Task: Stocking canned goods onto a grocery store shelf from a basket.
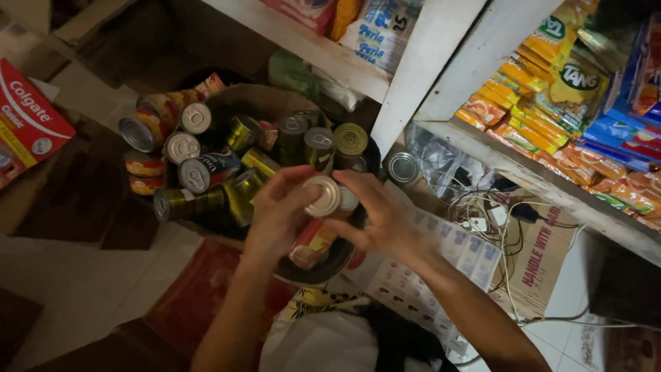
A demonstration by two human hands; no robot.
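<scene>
My left hand (pixel 277 210) and my right hand (pixel 382 217) meet over a dark round basin (pixel 323 270) full of tins. Both hands grip one red and yellow labelled tin (pixel 318 227) with a silver lid, tilted toward me. The left thumb and fingers curl round its top; the right fingers press its right side. A second silver lid (pixel 348 200) shows just behind it. Green-gold tins (pixel 350 143) and several red-labelled tins (pixel 200 172) lie heaped in the basin to the left and behind my hands.
White shelves (pixel 427 62) rise on the right with orange drink sachets (pixel 530 117) and blue packets (pixel 623 134). A red carton (pixel 27 117) is at far left. Tangled white cables (pixel 482 213) and a cardboard box (pixel 544 262) sit below the shelf.
</scene>
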